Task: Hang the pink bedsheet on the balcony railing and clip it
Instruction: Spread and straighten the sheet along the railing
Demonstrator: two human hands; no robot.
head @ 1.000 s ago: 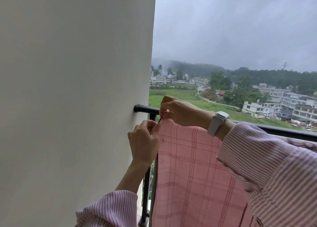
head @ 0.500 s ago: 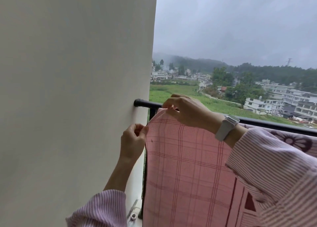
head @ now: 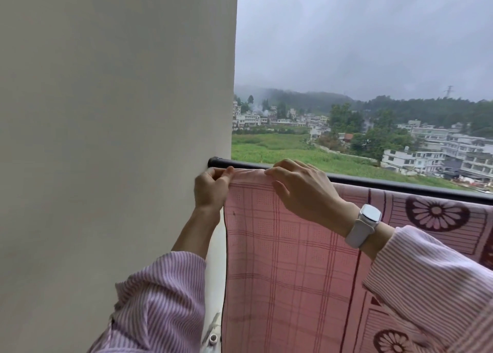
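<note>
A pink checked bedsheet (head: pixel 288 259) with dark flower prints on its right part hangs over the black balcony railing (head: pixel 400 184). My left hand (head: pixel 212 190) pinches the sheet's top left corner just under the rail, close to the wall. My right hand (head: pixel 298 190) grips the sheet's top edge a short way to the right, fingers curled over the fold at the rail. A white watch sits on my right wrist. No clip shows in view.
A plain cream wall (head: pixel 114 152) fills the left half, and the railing's end meets it. A small white pipe fitting (head: pixel 213 338) sits low beside the sheet's left edge. Beyond the rail lie fields, houses and hills.
The sheet's left corner has been pulled left along the rail toward the wall. Both hands rose to the rail and spread the top edge flat between them.
</note>
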